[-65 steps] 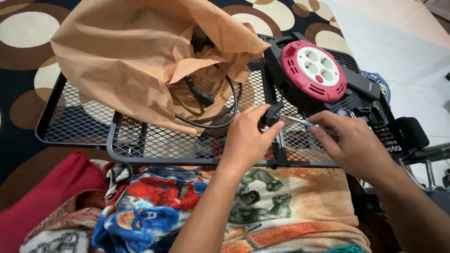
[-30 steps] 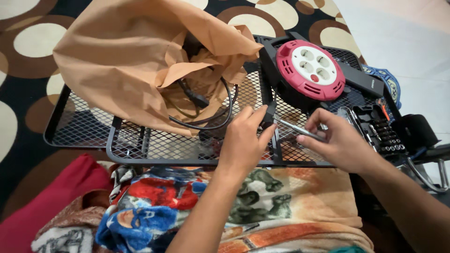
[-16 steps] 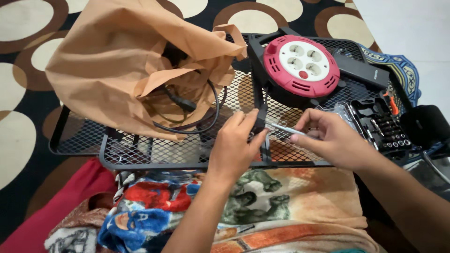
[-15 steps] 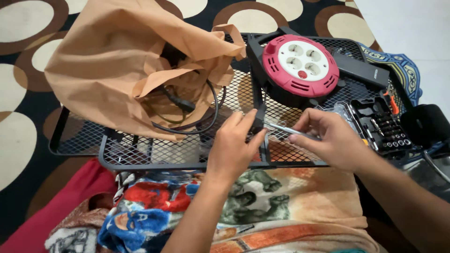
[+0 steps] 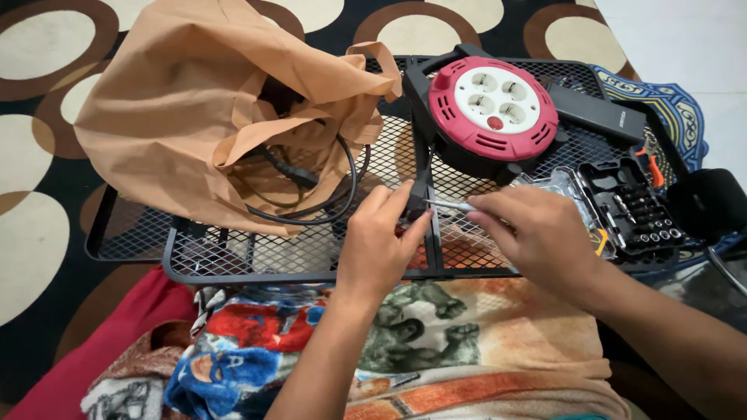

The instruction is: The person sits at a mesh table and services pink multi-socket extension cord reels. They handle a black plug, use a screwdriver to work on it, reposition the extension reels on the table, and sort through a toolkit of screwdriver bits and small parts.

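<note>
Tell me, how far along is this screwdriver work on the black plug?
Done: bit case lies open, cable reel set on the mesh rack. In hand: left hand pinches the black plug; right hand holds the screwdriver against it. Left: cannot tell how many screws remain.

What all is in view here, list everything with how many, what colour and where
black metal mesh rack: one, black, lying across the patterned rug
tan fabric bag: one, tan, on the rack's left part, mouth open
black power cable: one, black, spilling from the bag's mouth
round red and white cable reel: one, black frame, on the rack at right
black bit set case: one, open, at the right edge
slim silver screwdriver: one, between the two hands
small black plug: one, at the rack's middle bar
colourful printed blanket: one, under the forearms
left hand: pinching the small black plug
right hand: holding the slim silver screwdriver
</note>
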